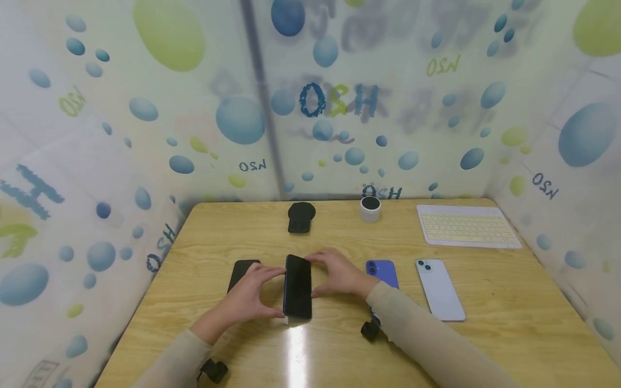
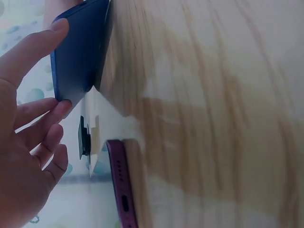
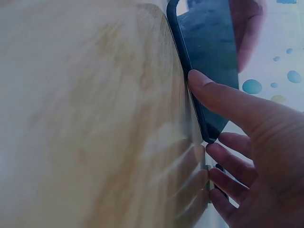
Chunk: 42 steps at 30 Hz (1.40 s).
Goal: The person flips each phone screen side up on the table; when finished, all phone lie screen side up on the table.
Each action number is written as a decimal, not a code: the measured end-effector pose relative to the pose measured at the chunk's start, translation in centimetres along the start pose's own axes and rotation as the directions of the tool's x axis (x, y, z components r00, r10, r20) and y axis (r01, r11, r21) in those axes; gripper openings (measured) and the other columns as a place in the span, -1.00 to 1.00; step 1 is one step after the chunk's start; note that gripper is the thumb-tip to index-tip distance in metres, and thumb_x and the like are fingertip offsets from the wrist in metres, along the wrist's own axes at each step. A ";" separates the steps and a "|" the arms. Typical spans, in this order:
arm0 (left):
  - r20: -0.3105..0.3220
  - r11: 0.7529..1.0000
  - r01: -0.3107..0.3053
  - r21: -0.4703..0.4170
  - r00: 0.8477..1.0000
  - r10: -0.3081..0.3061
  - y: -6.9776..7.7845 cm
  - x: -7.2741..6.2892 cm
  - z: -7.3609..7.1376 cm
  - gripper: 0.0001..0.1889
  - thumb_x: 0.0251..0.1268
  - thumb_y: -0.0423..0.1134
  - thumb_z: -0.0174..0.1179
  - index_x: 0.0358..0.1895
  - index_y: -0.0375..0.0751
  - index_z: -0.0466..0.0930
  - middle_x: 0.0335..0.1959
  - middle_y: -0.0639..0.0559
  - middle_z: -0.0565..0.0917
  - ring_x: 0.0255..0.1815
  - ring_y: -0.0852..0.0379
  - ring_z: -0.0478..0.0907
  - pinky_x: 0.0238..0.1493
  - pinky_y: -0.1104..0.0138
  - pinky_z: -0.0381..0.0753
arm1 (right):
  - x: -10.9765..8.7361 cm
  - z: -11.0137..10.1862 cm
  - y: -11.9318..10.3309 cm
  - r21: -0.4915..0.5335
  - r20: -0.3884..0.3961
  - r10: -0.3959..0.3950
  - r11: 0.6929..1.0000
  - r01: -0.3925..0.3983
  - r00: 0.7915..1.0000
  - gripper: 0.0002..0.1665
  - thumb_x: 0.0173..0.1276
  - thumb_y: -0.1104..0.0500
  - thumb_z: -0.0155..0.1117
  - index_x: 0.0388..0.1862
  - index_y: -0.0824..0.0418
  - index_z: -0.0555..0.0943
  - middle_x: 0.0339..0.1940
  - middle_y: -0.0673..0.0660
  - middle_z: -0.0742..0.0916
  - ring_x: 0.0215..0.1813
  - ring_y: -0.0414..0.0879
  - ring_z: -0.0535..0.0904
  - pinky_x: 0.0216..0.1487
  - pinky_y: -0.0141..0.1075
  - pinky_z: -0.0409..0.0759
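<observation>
A smartphone [image 1: 298, 288] is between both hands near the middle of the wooden table, its dark screen towards the head camera. The left wrist view shows its dark blue back [image 2: 78, 52] tilted up off the tabletop. My left hand [image 1: 245, 299] grips the phone's left edge, thumb at the near corner and fingers higher up. My right hand [image 1: 341, 276] holds the opposite edge, its thumb [image 3: 202, 78] along the side and fingers round the far corner. Partly behind the left hand lies another dark-screened phone [image 1: 241, 271], whose edge looks purple [image 2: 119, 183] in the left wrist view.
Right of the hands lie a blue phone [image 1: 385, 272], partly covered by the right forearm, and a pale blue phone [image 1: 442, 292], both camera side up. Along the back stand a black round-topped device [image 1: 301, 216], a white cylinder with a dark top [image 1: 371, 210] and a white keyboard [image 1: 468, 226].
</observation>
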<state>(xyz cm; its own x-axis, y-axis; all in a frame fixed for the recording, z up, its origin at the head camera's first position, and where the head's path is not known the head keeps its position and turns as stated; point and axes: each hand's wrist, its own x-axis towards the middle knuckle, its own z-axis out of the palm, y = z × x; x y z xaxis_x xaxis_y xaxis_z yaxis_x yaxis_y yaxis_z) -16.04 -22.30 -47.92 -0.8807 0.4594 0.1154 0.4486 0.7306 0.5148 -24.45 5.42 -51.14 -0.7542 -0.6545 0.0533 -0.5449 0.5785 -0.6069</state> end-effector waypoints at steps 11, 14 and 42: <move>0.043 0.998 0.035 0.053 0.998 -0.038 -1.2 -0.1 0.4 -0.02 -0.27 0.00 0.73 0.40 -0.12 0.54 0.35 -0.02 0.60 0.24 0.03 0.37 0.22 0.00 0.54 | 0.4 -0.2 -0.6 -0.016 0.029 0.008 1.000 -0.007 1.000 0.06 -0.06 -0.13 0.76 0.44 0.10 0.55 0.39 0.14 0.58 0.47 0.10 0.41 0.53 0.03 0.31; 0.049 0.996 0.046 0.080 0.998 -0.050 -1.4 -0.1 0.6 0.00 -0.30 -0.01 0.73 0.40 -0.17 0.54 0.34 -0.04 0.61 0.22 0.04 0.39 0.24 0.03 0.54 | 0.5 -0.2 -0.7 -0.015 0.032 0.000 1.000 0.000 0.999 0.06 -0.07 -0.13 0.76 0.43 0.13 0.55 0.39 0.15 0.58 0.46 0.12 0.41 0.53 0.05 0.31; 0.063 0.994 0.064 0.090 0.996 -0.070 0.4 0.6 -0.2 -0.09 -0.07 0.05 0.65 0.46 -0.01 0.48 0.43 -0.01 0.50 0.44 -0.10 0.36 0.28 -0.07 0.55 | -3.4 -3.6 1.3 -0.024 0.031 0.025 0.999 -0.024 0.999 -0.16 0.20 -0.02 0.61 0.44 0.16 0.54 0.44 0.18 0.58 0.52 0.20 0.39 0.53 0.14 0.31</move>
<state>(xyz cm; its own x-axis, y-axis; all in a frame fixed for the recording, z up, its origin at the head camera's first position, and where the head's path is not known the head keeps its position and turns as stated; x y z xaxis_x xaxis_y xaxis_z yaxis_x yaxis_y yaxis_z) -16.43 -21.83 -47.46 -0.8986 0.4380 0.0253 0.4030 0.8012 0.4423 -23.90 10.12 -49.28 -0.7559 -0.6546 0.0136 -0.5353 0.6059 -0.5885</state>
